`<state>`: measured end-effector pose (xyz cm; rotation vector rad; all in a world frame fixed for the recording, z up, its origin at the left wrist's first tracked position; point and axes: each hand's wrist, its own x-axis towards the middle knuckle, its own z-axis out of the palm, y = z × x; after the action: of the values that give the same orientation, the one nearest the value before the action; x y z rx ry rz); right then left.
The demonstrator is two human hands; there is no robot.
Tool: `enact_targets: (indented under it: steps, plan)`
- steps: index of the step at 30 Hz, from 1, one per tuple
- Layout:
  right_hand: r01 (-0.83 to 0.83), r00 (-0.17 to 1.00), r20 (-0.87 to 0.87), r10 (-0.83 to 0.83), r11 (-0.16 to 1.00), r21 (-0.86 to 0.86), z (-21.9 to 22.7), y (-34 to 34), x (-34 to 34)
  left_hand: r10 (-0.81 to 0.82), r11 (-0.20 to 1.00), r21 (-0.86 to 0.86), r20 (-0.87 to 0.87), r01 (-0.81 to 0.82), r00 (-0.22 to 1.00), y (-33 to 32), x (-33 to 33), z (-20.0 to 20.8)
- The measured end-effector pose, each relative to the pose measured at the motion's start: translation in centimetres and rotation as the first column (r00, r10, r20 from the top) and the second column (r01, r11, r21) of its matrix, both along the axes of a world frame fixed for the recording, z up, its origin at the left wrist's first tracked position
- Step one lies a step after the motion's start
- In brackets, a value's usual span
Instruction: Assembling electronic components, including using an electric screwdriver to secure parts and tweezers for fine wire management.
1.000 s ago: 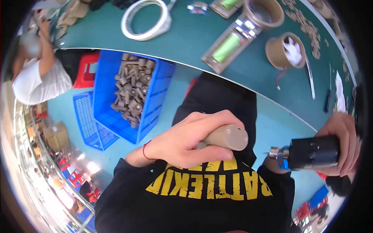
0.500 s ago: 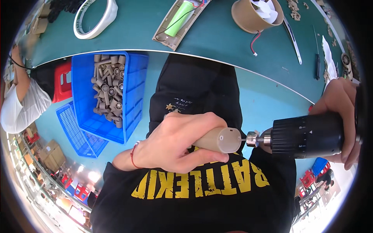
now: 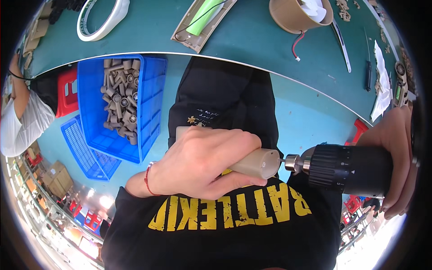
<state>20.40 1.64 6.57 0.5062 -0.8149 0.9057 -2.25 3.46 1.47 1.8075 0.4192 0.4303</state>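
Observation:
My left hand [image 3: 202, 157] is wrapped around a beige plastic housing [image 3: 257, 164], tube-shaped, whose rounded end with small holes points to the right. My fingers hide much of its body; another beige portion shows above the knuckles. On the right, my right hand [image 3: 398, 153] grips a black power screwdriver [image 3: 346, 170] by its rear part. Its silver chuck [image 3: 293, 162] carries a thin bit, and the bit's tip is at the edge of the housing's end face. Whether a screw sits under the tip, I cannot tell.
A blue crate [image 3: 150, 108] of brown-grey plastic parts stands left, beside a blue basket [image 3: 83, 150]. On the green table [image 3: 252, 40] lie a tape roll [image 3: 83, 27], a shell with a green battery [image 3: 202, 20], a fan housing [image 3: 288, 18] and a black-handled screwdriver [image 3: 368, 76]. Someone sits far left.
The power screwdriver's rear end has dropped, so it now slopes down to the right. The housing has turned slightly in my left hand, and the whole view has shifted a little.

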Motion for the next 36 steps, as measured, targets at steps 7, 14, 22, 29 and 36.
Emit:
enact_targets:
  steps: [7,14,22,29,36]
  plan:
    - [0.047,0.997,0.061,-0.053,0.994,0.100,-0.7,0.0,1.1,0.010,1.000,0.012,-0.005,-0.010,1.000,0.1,0.2,0.0]
    - [0.081,0.987,0.124,-0.107,0.976,0.203,-1.3,-0.4,4.6,-0.022,1.000,-0.001,-0.042,0.022,0.999,0.2,0.2,-0.1]
    - [0.110,0.968,0.181,-0.176,0.939,0.326,-1.6,-2.0,8.6,0.028,1.000,0.014,0.010,-0.028,1.000,0.0,0.3,-0.2]
    - [0.135,0.943,0.219,-0.249,0.891,0.433,-2.1,-0.9,6.3,0.001,0.999,0.046,-0.027,0.000,1.000,0.2,0.2,-0.3]
    - [0.148,0.911,0.255,-0.324,0.834,0.532,-2.8,-1.0,8.8,0.041,0.997,0.061,0.008,-0.041,0.999,-0.2,0.2,-0.5]
